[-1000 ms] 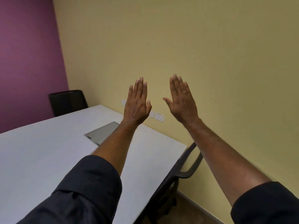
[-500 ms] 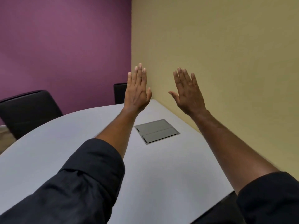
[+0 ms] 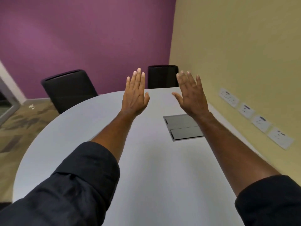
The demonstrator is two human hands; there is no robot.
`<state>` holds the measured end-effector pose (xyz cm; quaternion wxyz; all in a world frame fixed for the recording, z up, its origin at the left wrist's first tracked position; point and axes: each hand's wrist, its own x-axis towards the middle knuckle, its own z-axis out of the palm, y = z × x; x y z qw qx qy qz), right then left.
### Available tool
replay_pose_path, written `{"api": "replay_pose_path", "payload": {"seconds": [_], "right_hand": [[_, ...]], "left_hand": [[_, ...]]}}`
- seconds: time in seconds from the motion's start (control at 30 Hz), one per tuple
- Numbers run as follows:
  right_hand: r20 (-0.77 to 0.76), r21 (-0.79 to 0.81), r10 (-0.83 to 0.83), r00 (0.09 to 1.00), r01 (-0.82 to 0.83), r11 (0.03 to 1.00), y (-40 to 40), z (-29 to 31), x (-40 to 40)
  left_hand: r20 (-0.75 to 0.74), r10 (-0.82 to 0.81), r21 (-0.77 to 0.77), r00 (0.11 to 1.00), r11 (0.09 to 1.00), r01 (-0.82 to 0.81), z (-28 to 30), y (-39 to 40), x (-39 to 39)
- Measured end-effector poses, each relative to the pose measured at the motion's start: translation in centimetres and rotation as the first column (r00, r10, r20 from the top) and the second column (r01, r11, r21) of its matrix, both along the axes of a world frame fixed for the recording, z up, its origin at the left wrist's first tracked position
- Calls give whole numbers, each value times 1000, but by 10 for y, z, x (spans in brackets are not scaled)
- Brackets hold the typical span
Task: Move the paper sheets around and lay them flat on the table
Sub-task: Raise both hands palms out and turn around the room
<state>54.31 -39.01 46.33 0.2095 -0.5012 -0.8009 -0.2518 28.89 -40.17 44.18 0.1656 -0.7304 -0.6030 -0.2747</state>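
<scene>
I hold both arms stretched out over the pale grey oval table (image 3: pixel 146 160), backs of the hands toward me. My left hand (image 3: pixel 136 97) is raised with fingers straight and close together, thumb alongside, gripping nothing. My right hand (image 3: pixel 190 97) is raised just beside it to the right, fingers straight and slightly spread, also empty. I cannot see any paper sheets on the table, so I cannot tell where they lie relative to my hands. A dark grey rectangular hatch (image 3: pixel 182 127) is set flush in the tabletop, partly under my right forearm. Two black chairs stand at the far edge: one far left (image 3: pixel 68 88), one behind my hands (image 3: pixel 161 76). White wall sockets (image 3: pixel 254 116) line the yellow wall on the right.
</scene>
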Motion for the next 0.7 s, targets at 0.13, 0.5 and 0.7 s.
{"api": "replay_pose_path", "payload": {"seconds": [0.13, 0.5, 0.7], "right_hand": [[-58, -84, 86, 995, -91, 992, 48, -37, -23], [-221, -381, 48, 974, -132, 915, 134, -195, -62], [-272, -684, -238, 932, -14, 729, 172, -277, -65]], "left_hand": [[-4, 108, -54, 994, 993, -108, -29, 26, -26], [81, 45, -280, 996, 960, -20, -186, 82, -60], [137, 47, -433, 989, 901, 17, -270, 107, -68]]}}
